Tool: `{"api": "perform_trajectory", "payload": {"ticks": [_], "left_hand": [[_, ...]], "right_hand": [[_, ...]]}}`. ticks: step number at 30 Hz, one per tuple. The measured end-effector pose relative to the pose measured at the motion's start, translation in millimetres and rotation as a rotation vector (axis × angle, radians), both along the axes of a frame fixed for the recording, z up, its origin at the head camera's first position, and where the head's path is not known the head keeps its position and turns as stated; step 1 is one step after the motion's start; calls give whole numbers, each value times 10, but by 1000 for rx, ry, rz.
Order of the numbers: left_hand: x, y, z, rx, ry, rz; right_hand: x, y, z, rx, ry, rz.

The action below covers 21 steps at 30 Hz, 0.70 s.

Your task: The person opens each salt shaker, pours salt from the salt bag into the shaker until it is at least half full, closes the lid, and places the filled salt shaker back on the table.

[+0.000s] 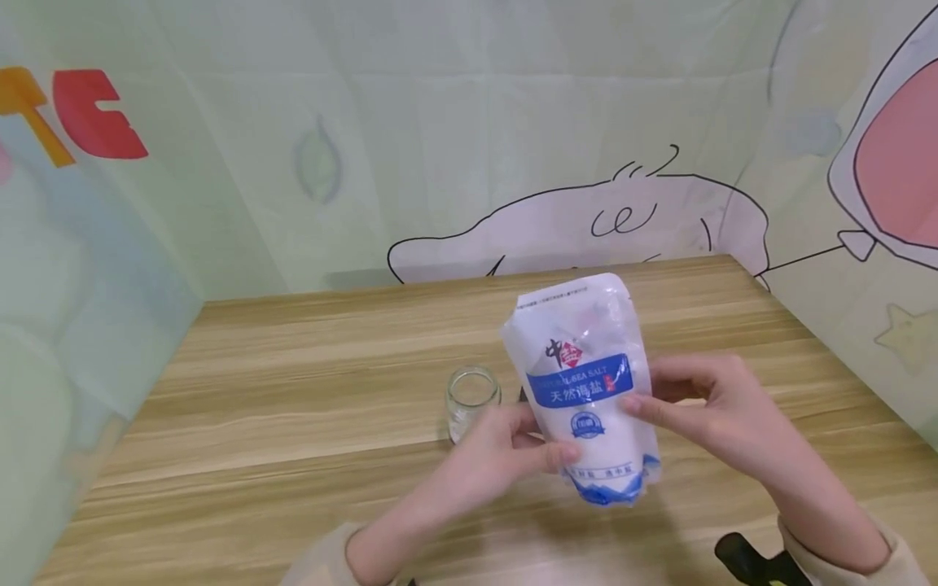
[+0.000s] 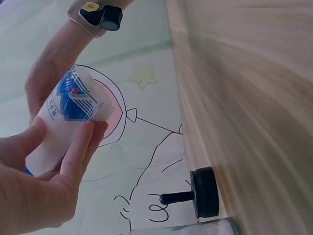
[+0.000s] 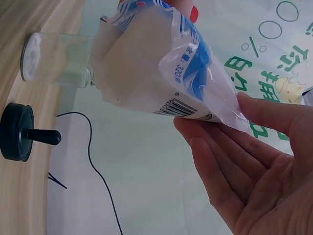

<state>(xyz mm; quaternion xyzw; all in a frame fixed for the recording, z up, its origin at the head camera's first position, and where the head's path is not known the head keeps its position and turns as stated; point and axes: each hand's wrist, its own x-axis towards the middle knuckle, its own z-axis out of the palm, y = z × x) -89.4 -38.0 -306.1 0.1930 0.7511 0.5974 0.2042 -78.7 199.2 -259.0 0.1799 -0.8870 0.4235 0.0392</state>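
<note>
A white and blue bag of sea salt (image 1: 582, 407) is held up over the table, tilted, its printed front toward the head camera. My left hand (image 1: 506, 452) grips its lower left side, with the thumb across the front. With thumb and fingers, my right hand (image 1: 714, 415) pinches the bag's right edge. The upper left corner of the bag looks cut off. Behind my left hand stands an uncovered glass jar (image 1: 472, 395), partly covered by that hand. In the right wrist view, white grains lie at the bottom of the jar (image 3: 58, 58).
A black round lid with a knob handle (image 3: 18, 132) lies on the wooden table (image 1: 293, 391) near the jar; the bag mostly hides it from the head view. Printed cloth walls (image 1: 366, 146) enclose the table's back and sides. A black device (image 2: 105, 17) is strapped to my right wrist.
</note>
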Motion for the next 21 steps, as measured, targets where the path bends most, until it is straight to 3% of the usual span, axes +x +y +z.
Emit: {"api": "perform_trajectory", "payload": {"ticks": [14,21], "left_hand": [[93,73,-153,142,-184,5],[122,127,-219,167,-221,36]], "right_hand": [[-52,17,-14,78,-21,91],[-66,16,-22,106,-17,109]]}}
